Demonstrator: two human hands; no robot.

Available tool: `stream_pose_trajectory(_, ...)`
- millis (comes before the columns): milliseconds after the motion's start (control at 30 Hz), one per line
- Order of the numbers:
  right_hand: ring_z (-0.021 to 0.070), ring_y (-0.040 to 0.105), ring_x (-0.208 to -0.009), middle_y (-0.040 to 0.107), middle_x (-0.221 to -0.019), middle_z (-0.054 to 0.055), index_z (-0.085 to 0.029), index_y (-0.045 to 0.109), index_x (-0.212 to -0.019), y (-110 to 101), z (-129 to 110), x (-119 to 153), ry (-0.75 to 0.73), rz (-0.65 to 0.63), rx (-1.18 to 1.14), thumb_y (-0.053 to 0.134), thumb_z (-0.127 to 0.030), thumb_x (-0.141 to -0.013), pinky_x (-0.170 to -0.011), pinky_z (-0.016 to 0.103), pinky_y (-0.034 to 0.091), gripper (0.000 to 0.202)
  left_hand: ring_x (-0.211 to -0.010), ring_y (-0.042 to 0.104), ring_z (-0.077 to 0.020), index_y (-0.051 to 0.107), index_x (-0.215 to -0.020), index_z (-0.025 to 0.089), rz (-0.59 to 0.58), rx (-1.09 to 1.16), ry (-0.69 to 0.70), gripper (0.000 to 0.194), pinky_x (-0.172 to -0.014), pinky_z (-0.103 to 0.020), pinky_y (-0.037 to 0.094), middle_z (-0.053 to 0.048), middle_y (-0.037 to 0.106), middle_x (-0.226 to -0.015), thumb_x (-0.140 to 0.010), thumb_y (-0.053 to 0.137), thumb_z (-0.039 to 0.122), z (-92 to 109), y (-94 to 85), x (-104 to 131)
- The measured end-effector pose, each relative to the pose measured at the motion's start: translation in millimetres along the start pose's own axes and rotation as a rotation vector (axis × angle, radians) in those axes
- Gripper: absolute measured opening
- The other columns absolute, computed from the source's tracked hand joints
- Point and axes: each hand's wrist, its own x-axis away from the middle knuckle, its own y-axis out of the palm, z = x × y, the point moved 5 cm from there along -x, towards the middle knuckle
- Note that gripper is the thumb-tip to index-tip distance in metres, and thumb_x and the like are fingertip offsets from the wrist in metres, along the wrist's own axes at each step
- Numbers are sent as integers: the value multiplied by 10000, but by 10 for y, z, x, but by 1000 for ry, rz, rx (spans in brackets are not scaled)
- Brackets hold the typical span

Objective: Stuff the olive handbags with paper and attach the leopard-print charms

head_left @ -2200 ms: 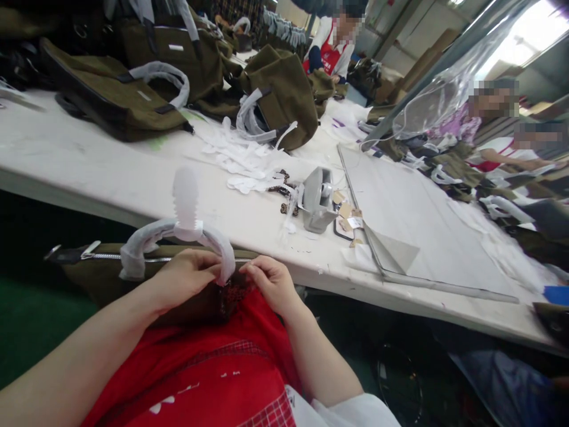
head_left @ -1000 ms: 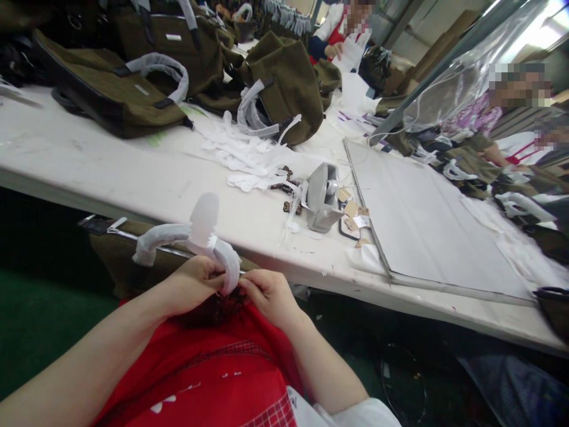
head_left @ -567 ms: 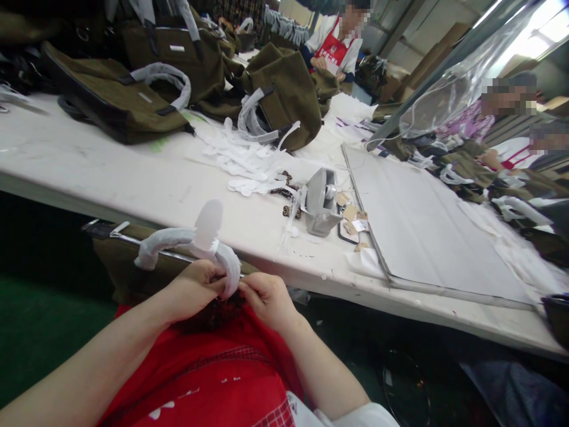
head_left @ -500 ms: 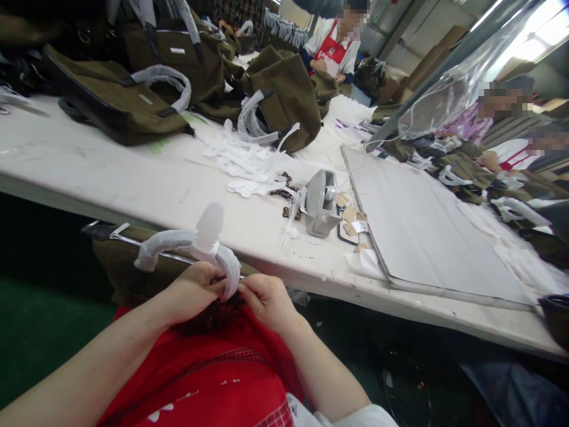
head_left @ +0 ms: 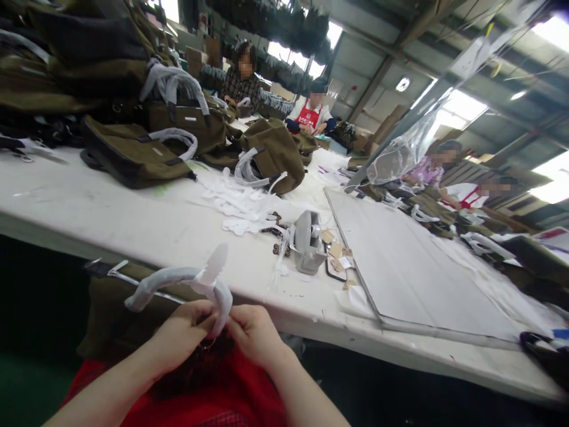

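An olive-brown bag [head_left: 104,308] with a metal zipper [head_left: 149,287] rests against my red apron, just below the table's front edge. Its handle [head_left: 166,277] is wrapped in white and arches up. A white serrated strip [head_left: 216,265] sticks up from the wrapping. Close to the handle's right end, my left hand [head_left: 189,332] is closed in a pinch, its fingertips partly hidden behind the wrapping. My right hand [head_left: 256,333] pinches just right of that end, close to the left fingertips. Whatever small thing lies between the fingers is hidden. A thin thread or cord shows beneath them.
On the white table [head_left: 146,225] lie several similar bags [head_left: 133,151], a heap of white strips [head_left: 235,198], a grey tape dispenser [head_left: 308,243], brown tags [head_left: 335,249], leopard-patterned ribbon [head_left: 276,222] and a large grey board [head_left: 400,267]. Several people work farther back.
The view has tilted upward, so more of the room shows and the table sits lower in the picture. Both hands stay pinched at the handle's right end with little change.
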Motion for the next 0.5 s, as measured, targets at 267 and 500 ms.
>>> stream_pose_trajectory(267, 162, 573, -660, 631, -702, 23, -195, 627, -748, -175, 120, 376, 251, 333, 206, 565, -356, -927, -652, 278, 417, 249, -827, 687, -231, 705, -1016, 190, 477, -408, 113, 404, -733, -300, 542, -62, 740, -1005, -915, 485, 513, 93, -722, 325)
stream_pose_trajectory(500, 263, 611, -1109, 658, -1228, 110, -186, 583, -1274, 77, 309, 423, 216, 345, 112, 726, -246, -773, -995, 409, 476, 524, -1345, 479, -331, 628, -1272, 147, 421, -986, 420, 460, -1136, -489, 341, -142, 580, -1408, -939, 472, 424, 14, -623, 316)
